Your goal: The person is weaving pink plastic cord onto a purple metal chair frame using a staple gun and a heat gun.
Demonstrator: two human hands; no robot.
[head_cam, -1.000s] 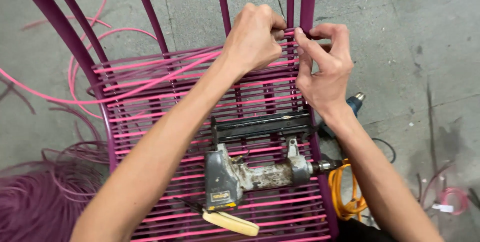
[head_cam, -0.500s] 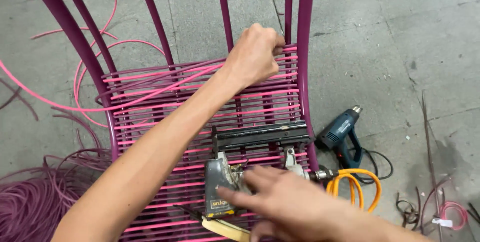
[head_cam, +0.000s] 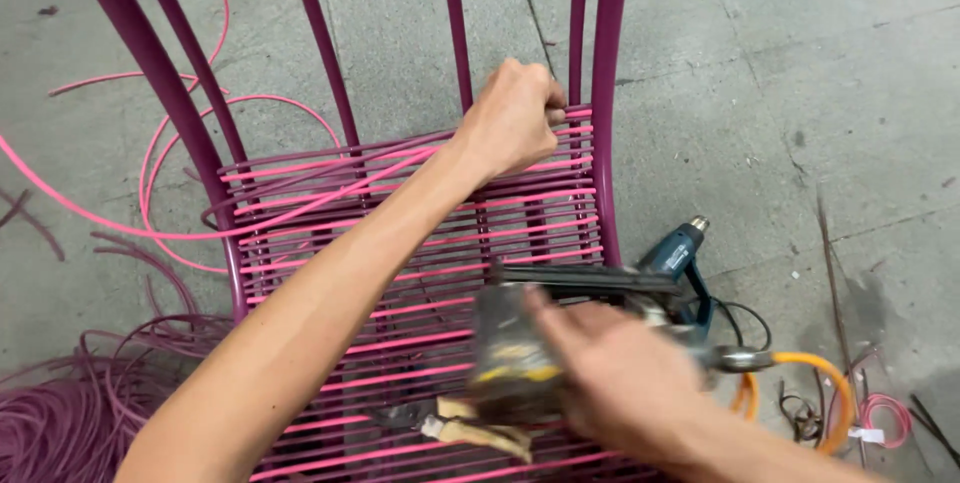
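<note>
Head view: left hand (head_cam: 510, 121) fist-closed on pink plastic cord (head_cam: 330, 193) at magenta metal chair frame (head_cam: 607, 93). Right hand (head_cam: 620, 383) wrapped around blurred grey pneumatic staple gun (head_cam: 520, 353) above woven seat; blue heat gun (head_cam: 680, 253) on floor beside.

Pink plastic cord (head_cam: 300, 205), thin and glossy, strung in close parallel rows from left to right across the purple metal chair frame (head_cam: 606, 93); one loose strand pinched at the far right rail under the clenched left hand (head_cam: 512, 121), running taut back to the left and curling in loops over the concrete. Pneumatic staple gun (head_cam: 530, 343), grey and worn with a yellow label, blurred, lifted just above the near rows, gripped by the right hand (head_cam: 620, 383); long black magazine pointing right, orange air hose (head_cam: 800, 368) coupled at its right end.
</note>
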